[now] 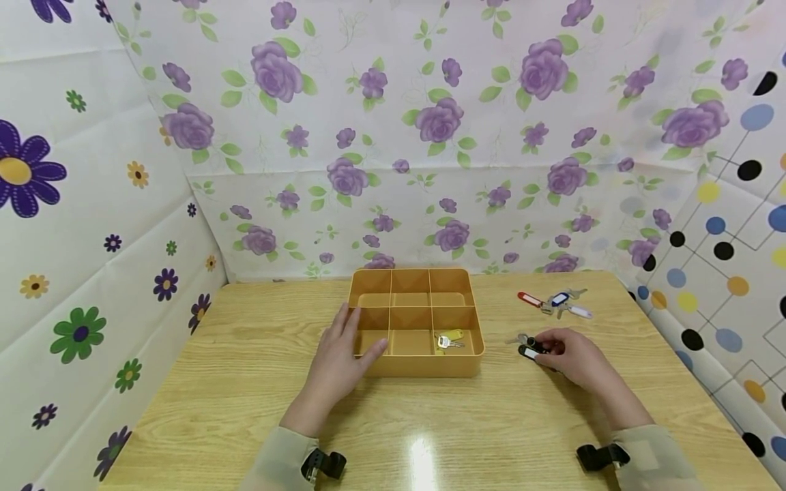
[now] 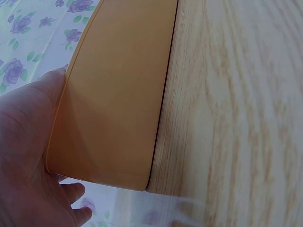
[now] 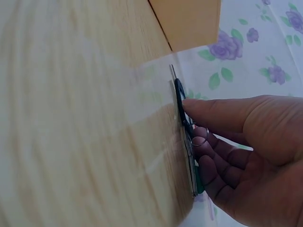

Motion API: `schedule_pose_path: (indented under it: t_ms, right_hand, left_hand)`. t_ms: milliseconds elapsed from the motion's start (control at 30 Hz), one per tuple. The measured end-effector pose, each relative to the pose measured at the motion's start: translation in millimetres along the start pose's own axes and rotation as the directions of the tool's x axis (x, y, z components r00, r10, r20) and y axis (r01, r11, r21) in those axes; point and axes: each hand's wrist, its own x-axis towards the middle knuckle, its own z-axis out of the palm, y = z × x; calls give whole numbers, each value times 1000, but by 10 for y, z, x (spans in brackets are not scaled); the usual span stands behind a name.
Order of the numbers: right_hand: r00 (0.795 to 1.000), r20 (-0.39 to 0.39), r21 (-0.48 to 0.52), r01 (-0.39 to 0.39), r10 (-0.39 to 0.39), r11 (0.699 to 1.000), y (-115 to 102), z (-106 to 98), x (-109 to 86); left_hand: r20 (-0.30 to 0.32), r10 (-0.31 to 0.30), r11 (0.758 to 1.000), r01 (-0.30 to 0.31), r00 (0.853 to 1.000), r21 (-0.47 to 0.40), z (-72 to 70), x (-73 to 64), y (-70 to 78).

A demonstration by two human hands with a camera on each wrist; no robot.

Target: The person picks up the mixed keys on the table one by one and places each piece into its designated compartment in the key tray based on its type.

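An orange tray [image 1: 417, 367] divided into compartments stands on the table. My left hand [image 1: 339, 358] rests at its front left corner, fingers spread along the left side and thumb over the front rim. In the left wrist view, the thumb [image 2: 35, 97] lies along the rim. To the tray's right, my right hand [image 1: 574, 358] pinches a key with a black tag [image 1: 528, 352] low over the table. The right wrist view shows its ring [image 3: 200, 137] by the fingers and a bit of green [image 3: 199, 178] below. A silver key [image 1: 450, 343] with a yellow tag [image 1: 453, 334] lies in the front right compartment.
Behind my right hand lies a group of keys with a red tag [image 1: 529, 299], a blue tag [image 1: 559, 299] and a white tag [image 1: 580, 311]. Flowered cloth [image 1: 368, 136] hangs behind the wooden table [image 1: 245, 409], with patterned cloths at both sides.
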Motion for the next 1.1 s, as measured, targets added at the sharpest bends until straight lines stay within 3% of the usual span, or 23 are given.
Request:
schedule_pose_path:
  t_ms: [500,1100]
  right_hand:
    - [999,-30,-43,-41,39,998,15,-19,-71]
    - [999,-7,-82,-36,35,996,-11,-42,-92]
  left_hand:
    - [7,-8,1000,8,1000,-8,8,14,-11]
    - [1,-21,1000,21,1000,-11,13,24,-7]
